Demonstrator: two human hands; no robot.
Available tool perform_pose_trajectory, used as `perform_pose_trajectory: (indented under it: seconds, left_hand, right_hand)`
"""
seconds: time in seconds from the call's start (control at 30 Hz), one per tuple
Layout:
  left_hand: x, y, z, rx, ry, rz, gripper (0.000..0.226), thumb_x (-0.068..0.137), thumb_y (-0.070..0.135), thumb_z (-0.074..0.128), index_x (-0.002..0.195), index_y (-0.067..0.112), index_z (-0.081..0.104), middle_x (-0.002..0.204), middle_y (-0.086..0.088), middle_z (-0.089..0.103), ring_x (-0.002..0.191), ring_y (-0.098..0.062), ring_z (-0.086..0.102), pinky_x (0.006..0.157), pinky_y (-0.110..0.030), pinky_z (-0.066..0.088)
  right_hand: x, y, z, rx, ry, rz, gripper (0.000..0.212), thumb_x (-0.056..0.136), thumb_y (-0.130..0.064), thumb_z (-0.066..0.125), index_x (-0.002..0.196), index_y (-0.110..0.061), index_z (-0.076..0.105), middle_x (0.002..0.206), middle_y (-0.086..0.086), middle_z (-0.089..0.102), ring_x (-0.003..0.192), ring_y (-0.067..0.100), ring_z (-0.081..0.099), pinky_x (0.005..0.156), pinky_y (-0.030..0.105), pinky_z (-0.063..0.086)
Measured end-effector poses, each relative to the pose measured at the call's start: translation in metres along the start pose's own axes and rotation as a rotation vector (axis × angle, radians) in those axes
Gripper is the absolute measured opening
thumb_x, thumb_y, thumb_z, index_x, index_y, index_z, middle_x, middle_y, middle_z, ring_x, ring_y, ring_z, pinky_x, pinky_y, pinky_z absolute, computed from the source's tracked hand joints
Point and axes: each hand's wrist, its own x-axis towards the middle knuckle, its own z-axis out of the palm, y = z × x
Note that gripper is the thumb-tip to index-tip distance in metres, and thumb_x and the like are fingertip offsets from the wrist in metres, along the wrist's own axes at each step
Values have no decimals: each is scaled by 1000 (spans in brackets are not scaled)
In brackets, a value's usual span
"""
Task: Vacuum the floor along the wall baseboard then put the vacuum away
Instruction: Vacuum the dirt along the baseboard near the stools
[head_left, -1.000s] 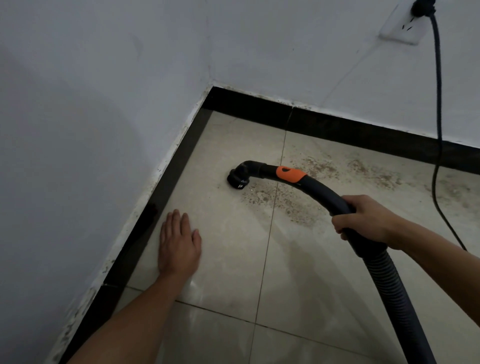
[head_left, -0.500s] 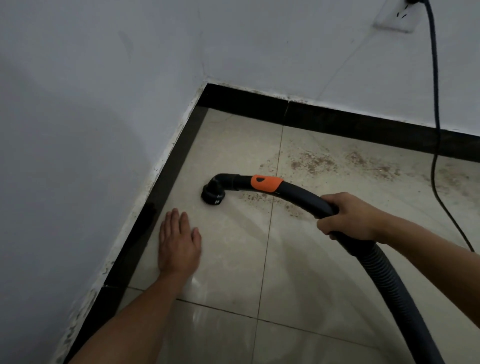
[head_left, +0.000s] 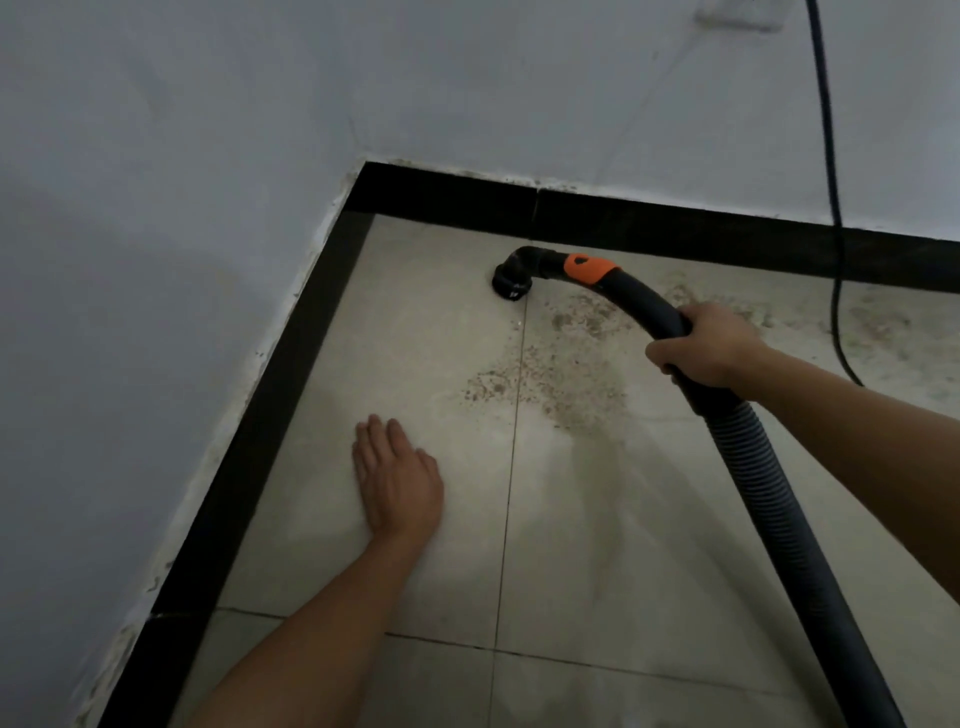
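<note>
Head camera, facing down-forward at floor corner (head_left: 400, 249), seemingly close.

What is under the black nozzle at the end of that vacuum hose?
Pale floor tile, beside a grout line. Brown dirt lies just nearer the camera. Whether dirt sits beneath the nozzle itself cannot be seen; its mouth covers that spot.

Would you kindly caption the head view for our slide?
Right hand holds the hose, nozzle near the baseboard; left hand flat on the floor.
</note>
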Motion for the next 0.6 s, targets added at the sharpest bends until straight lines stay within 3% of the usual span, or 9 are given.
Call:
perform_pose_trajectory:
  seconds: [0.07, 0.17, 0.3, 0.6]
  left_hand:
    - [6, 10, 6, -2, 11, -57, 54, 92, 15, 48, 139, -9, 38, 150, -28, 30, 142, -40, 22, 119, -45, 10]
    - [9, 13, 14, 33, 71, -62, 52, 90, 16, 47, 136, -10, 42, 147, -30, 35, 140, -42, 27, 118, -48, 15]
    - [11, 13, 18, 48, 97, -63, 55, 86, 21, 38, 132, -9, 45, 143, -30, 39, 137, -43, 30, 116, -50, 19]
    - [9, 11, 14, 20, 114, -29, 56, 85, 22, 37, 129, -11, 48, 140, -32, 42, 134, -45, 34, 114, -51, 23]
  right_hand:
    - [13, 7, -7, -21, 39, 15, 31, 78, -32, 72, 102, -14, 64, 82, 11, 70, 74, 29, 68, 72, 41, 59]
    - [30, 12, -11, -40, 90, 27, 31, 78, -35, 71, 100, -16, 62, 78, 7, 66, 68, 25, 64, 58, 32, 51]
    - [46, 6, -7, 8, 85, 67, 32, 77, -36, 71, 102, -18, 61, 81, 7, 66, 69, 24, 63, 56, 29, 48]
    - [10, 68, -39, 79, 50, 215, 21, 78, -25, 71, 93, -14, 62, 78, 11, 72, 75, 30, 70, 76, 46, 60]
